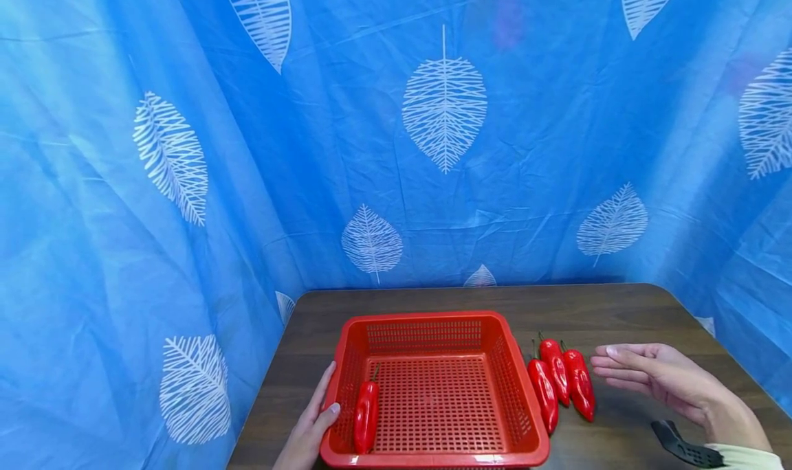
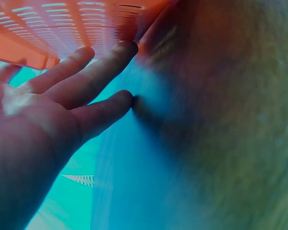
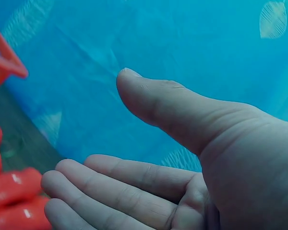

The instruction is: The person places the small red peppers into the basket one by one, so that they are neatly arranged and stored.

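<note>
A red plastic basket with slotted walls stands on the table. Inside it, by the left wall, lies one glossy red chili pepper, stem pointing away. My left hand touches the basket's left side, thumb at the rim; in the left wrist view its straight fingers lie against the outer wall. Just right of the basket, three more red chili peppers lie side by side. My right hand hovers right of them with nothing in it, its fingers extended and thumb apart in the right wrist view.
The dark wood table has rounded back corners. A blue curtain with white leaf prints hangs behind it and at both sides. A black strap sits on the right wrist.
</note>
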Motion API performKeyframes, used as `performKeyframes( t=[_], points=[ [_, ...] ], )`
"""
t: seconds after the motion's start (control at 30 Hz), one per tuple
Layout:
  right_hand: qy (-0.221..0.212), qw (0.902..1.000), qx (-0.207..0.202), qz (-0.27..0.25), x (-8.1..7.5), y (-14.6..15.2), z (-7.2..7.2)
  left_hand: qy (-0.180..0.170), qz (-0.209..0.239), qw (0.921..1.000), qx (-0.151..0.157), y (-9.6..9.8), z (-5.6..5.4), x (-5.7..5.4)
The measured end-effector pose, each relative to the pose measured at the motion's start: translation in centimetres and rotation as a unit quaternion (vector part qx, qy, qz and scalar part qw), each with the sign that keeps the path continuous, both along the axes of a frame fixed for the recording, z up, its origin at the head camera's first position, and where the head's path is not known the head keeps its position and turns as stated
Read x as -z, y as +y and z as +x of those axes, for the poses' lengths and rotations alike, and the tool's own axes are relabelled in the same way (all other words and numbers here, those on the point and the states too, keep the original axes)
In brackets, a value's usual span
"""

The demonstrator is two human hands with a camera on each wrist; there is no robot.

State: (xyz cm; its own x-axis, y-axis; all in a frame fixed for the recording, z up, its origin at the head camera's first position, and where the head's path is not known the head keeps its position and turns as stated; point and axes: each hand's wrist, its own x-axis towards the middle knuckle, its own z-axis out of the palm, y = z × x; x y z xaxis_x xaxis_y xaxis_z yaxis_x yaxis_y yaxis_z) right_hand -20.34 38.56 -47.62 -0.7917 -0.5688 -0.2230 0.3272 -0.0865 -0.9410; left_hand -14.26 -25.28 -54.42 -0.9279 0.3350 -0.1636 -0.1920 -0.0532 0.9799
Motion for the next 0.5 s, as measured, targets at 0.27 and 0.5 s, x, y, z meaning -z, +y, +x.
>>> performKeyframes(
  t=[0.27,0.5],
  points=[
    [-0.022,0.9986,-0.036,-0.032,0.7,2.7,0.0,-0.007,0.004,1.0,0.0,-0.1,0.0,0.1],
    [-0.001,0.9924,0.016,0.122,0.4,3.5,-1.0,0.006,-0.003,1.0,-0.001,0.1,0.1,0.1]
  ],
)
